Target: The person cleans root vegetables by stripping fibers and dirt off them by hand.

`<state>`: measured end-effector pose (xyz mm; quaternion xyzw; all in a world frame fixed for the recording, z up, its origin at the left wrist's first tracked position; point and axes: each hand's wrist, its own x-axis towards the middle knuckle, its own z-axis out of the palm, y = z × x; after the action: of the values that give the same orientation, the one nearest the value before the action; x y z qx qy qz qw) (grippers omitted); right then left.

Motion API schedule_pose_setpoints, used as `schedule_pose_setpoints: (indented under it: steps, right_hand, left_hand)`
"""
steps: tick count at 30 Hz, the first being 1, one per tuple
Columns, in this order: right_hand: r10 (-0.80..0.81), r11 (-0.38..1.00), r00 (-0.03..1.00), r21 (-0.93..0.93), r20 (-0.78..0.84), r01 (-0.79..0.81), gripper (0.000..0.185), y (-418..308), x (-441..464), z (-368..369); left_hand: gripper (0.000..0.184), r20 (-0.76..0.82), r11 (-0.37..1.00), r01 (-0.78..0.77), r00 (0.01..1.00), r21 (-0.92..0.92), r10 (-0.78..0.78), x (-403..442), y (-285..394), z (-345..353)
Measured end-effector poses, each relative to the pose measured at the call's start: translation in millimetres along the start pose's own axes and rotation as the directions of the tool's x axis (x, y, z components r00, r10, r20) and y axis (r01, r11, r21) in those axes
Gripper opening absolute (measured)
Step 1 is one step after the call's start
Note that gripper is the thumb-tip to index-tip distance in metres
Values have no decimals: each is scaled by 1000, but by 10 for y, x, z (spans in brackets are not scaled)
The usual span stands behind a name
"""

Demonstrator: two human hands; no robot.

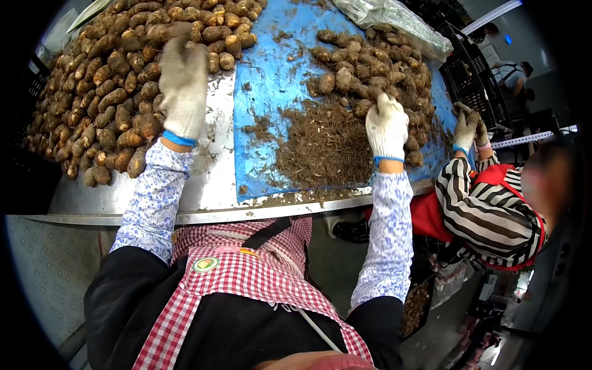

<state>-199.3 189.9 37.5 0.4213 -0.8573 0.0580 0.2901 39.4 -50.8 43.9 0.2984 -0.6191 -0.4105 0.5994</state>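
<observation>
My left hand [184,86], in a soiled white knit glove, is over the right side of a large pile of brown taro roots [114,97]. Motion blurs its fingertips; the fingers look stretched out, with nothing seen in them. At the edge of a second, hairier taro pile [394,65], my right hand [387,126] has its gloved fingers curled in. Against those fingers is a small brown taro root [362,108], partly hidden by the hand. Loose root fibres and soil [324,145] form a dark heap to the left of this hand.
Blue plastic sheeting [259,92] covers the right part of the metal table [213,142]. A clear plastic bag [401,28] lies behind the right pile. Black crates [475,80] stand at the right, near a co-worker's gloved hands [467,126] and striped sleeve [465,194].
</observation>
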Motion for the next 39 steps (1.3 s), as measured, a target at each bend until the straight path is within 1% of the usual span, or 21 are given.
schedule_pose_setpoints:
  steps: [4,8,10,11,12,14,15,16,18,19,20,21,24,26,30,31,32,34,35,37,39]
  right_hand:
    - [88,992,949,-116,302,-55,40,-303,442,224]
    - [-67,993,947,-67,313,93,66,-261,511,632]
    - [113,879,864,356,491,-317,54,-188,587,551]
    - [67,260,839,802,541,-538,50,-29,524,762]
    - [20,-525,809,695,587,-492,47,127,462,969]
    - [-186,28,857,874,481,-484,50,-116,289,283]
    - [-245,-15,866,891,436,-453,49,-238,214,46]
    - [-294,-56,875,907,385,-418,48,-334,128,-119]
    - [-283,233,923,952,261,-198,34,-385,-164,-165]
    - [-275,316,922,931,273,-181,27,-382,-266,-117]
    - [-225,387,971,922,76,17,14,-438,-353,-12]
    - [-217,730,969,679,123,77,14,-501,-309,-281]
    - [-125,812,984,584,128,27,25,-576,-341,-495]
    - [-201,840,964,537,171,80,28,-521,-373,-497]
    - [-261,844,965,491,23,216,25,-684,-500,-553]
    - [-192,877,966,472,175,89,26,-749,-512,-590]
    - [-69,869,964,490,258,-69,23,-815,-507,-544]
    - [167,790,886,479,432,-383,17,-932,-550,-415]
    - [153,479,815,679,559,-556,18,-894,-555,-394]
    - [-43,-311,679,636,733,-706,21,-774,-605,-326]
    - [-106,-429,810,708,577,-561,25,-709,-702,-135]
  left_hand:
    - [33,496,960,166,828,228,-261,-211,132,206]
    - [42,936,922,-183,164,340,-313,-277,207,339]
    - [43,896,895,-103,154,433,-416,-234,317,468]
    - [43,874,876,-61,140,478,-466,-233,345,514]
    - [42,857,884,85,220,459,-466,-225,245,578]
    - [40,795,858,363,361,363,-488,-247,-11,758]
    - [37,740,855,404,454,326,-497,-291,75,804]
    - [38,774,975,-41,615,219,-148,-378,-116,807]
    - [39,677,558,-830,405,-9,614,-600,-684,883]
    - [41,860,775,-623,333,-107,387,-615,-474,891]
    - [48,955,998,-2,290,65,-62,-618,-44,861]
    - [57,848,750,583,185,312,-497,-623,389,831]
    - [51,817,377,905,61,197,-573,-983,-37,991]
    - [42,905,-87,974,-226,209,-359,-959,-61,897]
    - [35,886,-110,953,-302,281,-352,-1043,-3,736]
    - [39,932,-211,954,-265,215,-247,-1094,-146,723]
    - [36,916,204,977,32,54,-399,-1150,-161,792]
    - [32,721,882,466,634,-67,-280,-1281,-156,939]
    - [27,662,965,-263,723,0,197,-1154,-37,887]
    - [28,742,980,-160,671,117,21,-1081,481,749]
    - [28,790,941,-256,613,219,-17,-1024,629,696]
